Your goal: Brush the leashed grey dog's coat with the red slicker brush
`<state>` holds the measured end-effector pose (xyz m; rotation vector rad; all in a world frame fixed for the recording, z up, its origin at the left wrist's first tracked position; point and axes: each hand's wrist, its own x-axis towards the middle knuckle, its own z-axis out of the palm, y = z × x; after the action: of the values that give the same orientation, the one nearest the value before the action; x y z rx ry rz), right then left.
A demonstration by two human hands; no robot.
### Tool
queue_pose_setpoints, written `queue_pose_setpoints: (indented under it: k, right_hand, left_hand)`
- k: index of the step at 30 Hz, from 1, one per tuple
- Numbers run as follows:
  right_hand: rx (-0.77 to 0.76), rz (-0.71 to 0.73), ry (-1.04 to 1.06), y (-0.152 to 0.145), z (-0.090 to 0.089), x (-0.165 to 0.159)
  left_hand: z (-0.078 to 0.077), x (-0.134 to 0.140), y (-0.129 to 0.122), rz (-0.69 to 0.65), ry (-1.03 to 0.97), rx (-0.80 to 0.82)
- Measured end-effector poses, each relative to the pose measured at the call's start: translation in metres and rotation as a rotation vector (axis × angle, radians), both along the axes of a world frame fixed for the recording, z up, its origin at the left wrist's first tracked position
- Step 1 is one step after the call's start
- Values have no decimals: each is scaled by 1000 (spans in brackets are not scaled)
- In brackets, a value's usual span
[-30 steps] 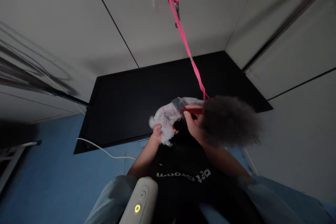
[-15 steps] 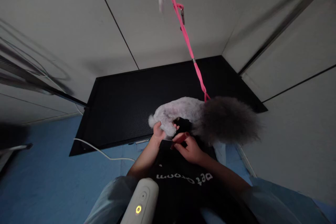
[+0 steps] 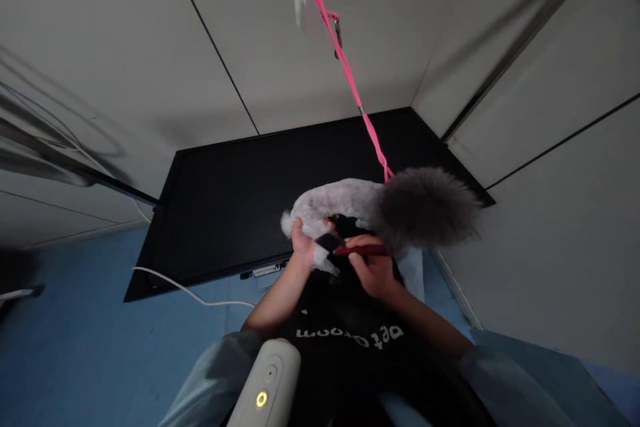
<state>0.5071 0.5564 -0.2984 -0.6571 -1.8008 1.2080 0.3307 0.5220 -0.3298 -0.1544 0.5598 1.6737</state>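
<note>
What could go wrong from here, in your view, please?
The brush is close to where the left hand holds the hind leg, so it might scrape that hand. The dog is at the near edge of the table, so a jerk could cost its footing. The pink tether meets it beside the head and might then tighten.

Brush (image 3: 341,250) now apparently on leg (image 3: 324,261)
</note>
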Motion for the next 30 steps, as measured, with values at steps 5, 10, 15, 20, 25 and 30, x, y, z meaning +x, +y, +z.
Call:
queue_pose_setpoints:
  k: [5, 10, 15, 20, 25, 30]
  right_hand:
    - [-102, -14, -59, 4, 1, 2]
    - [-119, 77, -45, 6, 0, 4]
    - [-140, -66, -55, 12, 8, 5]
    - [-70, 201, -97, 8, 28, 3]
    - [83, 155, -92, 10, 44, 4]
    - [-188, 194, -231, 16, 11, 5]
  left_hand:
    - [28, 8, 8, 39, -61, -37]
    - [42, 11, 15, 116, -85, -15]
    - [47, 11, 21, 120, -95, -36]
    - [52, 9, 23, 120, -124, 39]
    - [24, 10, 13, 39, -31, -10]
    - [-35, 5, -14, -22, 148, -124]
